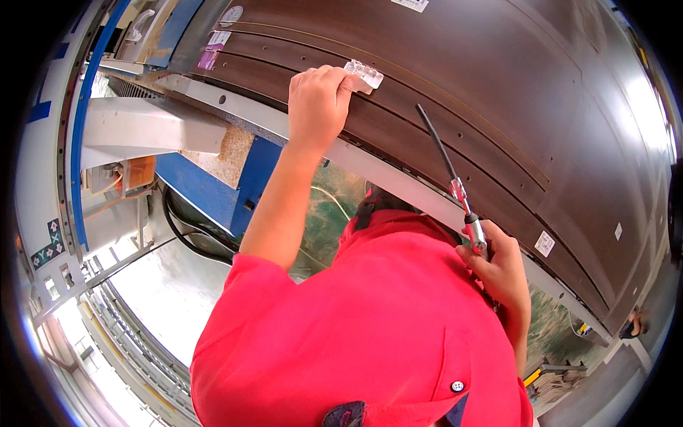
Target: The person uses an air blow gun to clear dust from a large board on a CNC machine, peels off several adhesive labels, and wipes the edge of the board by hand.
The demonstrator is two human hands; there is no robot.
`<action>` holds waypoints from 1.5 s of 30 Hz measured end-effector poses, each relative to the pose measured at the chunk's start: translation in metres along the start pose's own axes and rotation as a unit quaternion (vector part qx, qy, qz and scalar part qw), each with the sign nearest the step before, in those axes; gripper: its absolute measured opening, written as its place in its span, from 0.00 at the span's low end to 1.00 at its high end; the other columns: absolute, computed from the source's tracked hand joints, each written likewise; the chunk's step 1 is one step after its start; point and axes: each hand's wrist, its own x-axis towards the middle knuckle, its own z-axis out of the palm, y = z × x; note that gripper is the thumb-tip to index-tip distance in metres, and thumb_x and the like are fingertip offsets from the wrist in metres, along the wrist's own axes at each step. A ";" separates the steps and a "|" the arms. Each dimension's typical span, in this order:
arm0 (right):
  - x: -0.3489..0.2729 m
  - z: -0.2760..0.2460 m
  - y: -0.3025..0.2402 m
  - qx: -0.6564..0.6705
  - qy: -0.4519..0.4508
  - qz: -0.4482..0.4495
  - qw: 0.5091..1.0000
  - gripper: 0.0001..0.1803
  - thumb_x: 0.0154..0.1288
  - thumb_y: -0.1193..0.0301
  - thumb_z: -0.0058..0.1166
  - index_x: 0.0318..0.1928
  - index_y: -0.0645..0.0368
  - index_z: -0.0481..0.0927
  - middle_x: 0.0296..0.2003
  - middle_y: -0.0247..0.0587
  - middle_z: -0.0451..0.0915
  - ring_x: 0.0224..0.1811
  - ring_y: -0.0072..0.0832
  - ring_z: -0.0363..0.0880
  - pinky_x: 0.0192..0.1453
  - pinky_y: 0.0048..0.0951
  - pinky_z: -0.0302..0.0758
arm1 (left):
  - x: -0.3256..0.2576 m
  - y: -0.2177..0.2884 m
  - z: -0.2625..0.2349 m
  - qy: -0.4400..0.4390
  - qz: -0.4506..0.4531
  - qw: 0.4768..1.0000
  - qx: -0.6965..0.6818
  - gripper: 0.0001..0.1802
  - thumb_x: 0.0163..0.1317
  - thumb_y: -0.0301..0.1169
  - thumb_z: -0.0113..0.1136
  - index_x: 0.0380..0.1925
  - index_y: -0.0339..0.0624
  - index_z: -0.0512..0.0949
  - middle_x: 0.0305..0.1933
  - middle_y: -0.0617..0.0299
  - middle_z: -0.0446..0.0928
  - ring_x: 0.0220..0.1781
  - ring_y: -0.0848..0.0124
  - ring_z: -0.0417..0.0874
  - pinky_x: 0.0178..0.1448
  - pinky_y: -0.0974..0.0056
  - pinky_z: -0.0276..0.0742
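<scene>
My left hand [318, 107] is closed over the near side of the dark brown panels, fingers curled. A small, crumpled white-and-clear packet or label [364, 75] sticks out beside its thumb, touching it; how far it runs under the fingers is hidden. My right hand [501, 265] is wrapped round the silver body of an air blow gun [474, 233], lower down on the right. The gun's long black nozzle [437, 141] points up and left over the panels, its tip apart from the left hand. Several long brown panel strips [427, 153] lie side by side beneath the hands.
A wide brown panel [498, 64] with holes and small white labels [544, 243] fills the upper right. A pale metal rail [398, 178] runs along the near edge. Blue-and-white machine parts [206, 178] and black cables [188, 238] are at left. Another person's hand [635, 324] shows at far right.
</scene>
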 end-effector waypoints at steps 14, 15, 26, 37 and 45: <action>0.002 0.004 0.002 0.009 0.012 0.004 1.000 0.20 0.56 0.70 0.67 0.47 0.64 0.78 0.25 0.35 0.72 0.27 0.20 0.66 0.33 0.23 0.69 | -0.004 0.002 -0.009 -0.051 0.008 0.997 -0.059 0.10 0.65 0.38 0.59 0.34 0.43 0.81 0.36 0.60 0.82 0.45 0.58 0.79 0.54 0.56 0.69; 0.003 0.005 0.002 0.013 0.012 0.008 1.000 0.19 0.56 0.70 0.67 0.47 0.64 0.78 0.25 0.35 0.72 0.27 0.20 0.66 0.34 0.23 0.69 | -0.007 0.003 -0.012 -0.054 0.030 0.996 -0.064 0.10 0.64 0.38 0.61 0.35 0.43 0.81 0.38 0.60 0.82 0.46 0.58 0.79 0.55 0.56 0.69; 0.012 0.011 -0.010 -0.029 -0.011 0.002 1.000 0.19 0.56 0.68 0.68 0.44 0.64 0.77 0.26 0.38 0.74 0.28 0.24 0.68 0.36 0.26 0.71 | -0.029 0.004 -0.008 -0.007 0.028 0.997 -0.070 0.11 0.54 0.35 0.70 0.35 0.45 0.81 0.44 0.64 0.82 0.51 0.62 0.79 0.58 0.57 0.69; 0.018 0.018 -0.015 -0.044 -0.013 0.000 0.999 0.19 0.54 0.68 0.69 0.43 0.65 0.77 0.24 0.40 0.70 0.27 0.26 0.66 0.35 0.27 0.70 | -0.039 0.011 0.000 0.054 0.013 0.997 -0.055 0.09 0.51 0.33 0.72 0.30 0.48 0.81 0.36 0.67 0.80 0.42 0.64 0.77 0.50 0.58 0.69; 0.023 0.020 -0.027 -0.065 -0.029 0.027 0.997 0.20 0.53 0.68 0.69 0.42 0.64 0.77 0.23 0.39 0.69 0.25 0.26 0.65 0.32 0.27 0.68 | -0.041 0.010 0.004 0.082 0.017 0.995 -0.053 0.09 0.49 0.32 0.73 0.28 0.48 0.81 0.30 0.67 0.78 0.36 0.64 0.76 0.47 0.59 0.68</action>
